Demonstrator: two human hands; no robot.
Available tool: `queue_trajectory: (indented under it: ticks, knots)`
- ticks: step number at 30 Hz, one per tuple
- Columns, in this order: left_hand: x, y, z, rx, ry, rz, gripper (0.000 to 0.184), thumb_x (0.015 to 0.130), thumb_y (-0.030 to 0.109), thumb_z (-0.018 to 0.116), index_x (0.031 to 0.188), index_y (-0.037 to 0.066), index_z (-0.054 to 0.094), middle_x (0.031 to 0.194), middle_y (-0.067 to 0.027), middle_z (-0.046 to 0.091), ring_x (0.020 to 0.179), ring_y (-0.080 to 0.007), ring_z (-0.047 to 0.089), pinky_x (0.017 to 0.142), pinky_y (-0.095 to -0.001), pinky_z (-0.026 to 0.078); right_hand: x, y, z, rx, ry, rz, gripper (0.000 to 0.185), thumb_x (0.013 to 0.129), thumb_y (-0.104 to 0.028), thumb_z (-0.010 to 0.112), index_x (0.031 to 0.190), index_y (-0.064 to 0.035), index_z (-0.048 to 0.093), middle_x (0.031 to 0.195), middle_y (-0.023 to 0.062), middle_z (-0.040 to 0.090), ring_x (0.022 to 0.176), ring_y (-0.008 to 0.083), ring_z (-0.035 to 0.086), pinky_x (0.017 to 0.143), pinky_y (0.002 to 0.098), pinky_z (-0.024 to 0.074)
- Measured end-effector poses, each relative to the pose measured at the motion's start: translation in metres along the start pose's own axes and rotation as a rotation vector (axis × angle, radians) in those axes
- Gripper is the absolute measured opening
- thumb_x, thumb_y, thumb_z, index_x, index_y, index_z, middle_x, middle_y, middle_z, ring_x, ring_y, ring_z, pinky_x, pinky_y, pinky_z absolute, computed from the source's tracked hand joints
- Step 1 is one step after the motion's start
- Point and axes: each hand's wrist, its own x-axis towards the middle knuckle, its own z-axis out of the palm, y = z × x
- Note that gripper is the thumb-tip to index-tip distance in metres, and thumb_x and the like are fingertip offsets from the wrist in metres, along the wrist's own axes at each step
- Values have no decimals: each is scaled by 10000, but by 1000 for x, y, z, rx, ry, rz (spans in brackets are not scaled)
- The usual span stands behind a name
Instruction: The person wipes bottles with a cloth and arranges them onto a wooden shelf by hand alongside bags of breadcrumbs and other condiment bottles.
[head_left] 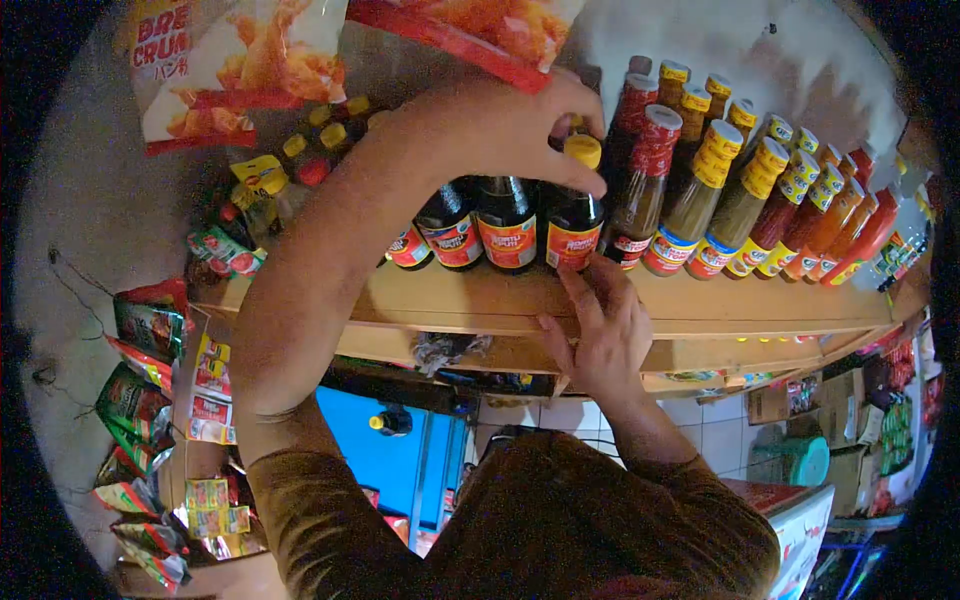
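A dark soy sauce bottle (574, 228) with a yellow cap and a red-orange label stands at the front of the wooden shelf. My left hand (535, 130) reaches over from the left, its thumb and fingers curled around the bottle's neck just below the cap. Below, my right hand (605, 325) has its fingers spread, with fingertips against the bottle's base and the shelf edge. Similar dark bottles (507, 235) line up to the left, partly hidden by my left forearm. Directly right stands a bottle with a red-wrapped neck (645, 180).
Several rows of sauce bottles (705, 205) fill the shelf's (460, 300) right side. Bread crumb packs (240, 60) hang above on the left. Below, a lone yellow-capped bottle (392, 421) is on a blue surface (350, 450). Sachets (145, 420) hang at the left wall.
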Motion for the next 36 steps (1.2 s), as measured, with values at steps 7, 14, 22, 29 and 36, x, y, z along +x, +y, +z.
queue_trajectory:
  ticks: [7,14,22,29,36]
  knots:
    - [-1,1,7,-69,-62,-22,439,757,275,865,1097,60,687,949,-96,659,925,-264,615,848,-377,500,0,-1,-2,15,-50,37,602,790,-388,790,1319,-138,645,1308,176,542,1146,375,570,912,471,518]
    - [-1,-1,9,-110,-53,-5,450,765,264,859,1122,49,691,973,-105,682,963,-284,612,886,-392,492,2,-2,-2,-11,-34,16,610,780,-391,795,1319,-146,647,1309,161,546,1124,368,580,890,462,524]
    - [-3,-3,15,-46,-27,-25,515,775,325,843,1183,54,682,1108,-130,686,1065,-312,621,937,-417,487,3,-5,-4,-25,-51,30,598,775,-367,801,1306,-139,650,1310,145,559,1125,348,583,866,452,525]
    - [-101,67,19,344,459,-98,598,762,419,818,1252,100,691,1282,-121,591,1154,-329,572,1001,-485,443,0,-1,3,39,21,3,604,744,-314,821,1287,-114,647,1309,158,572,1090,349,602,845,460,533]
    - [-387,60,158,-45,533,-1279,423,930,343,714,1164,-5,660,1053,-163,698,899,-377,654,842,-428,526,-1,1,2,-13,-30,-27,588,771,-278,815,1308,-101,655,1340,147,547,1068,304,620,852,438,517]
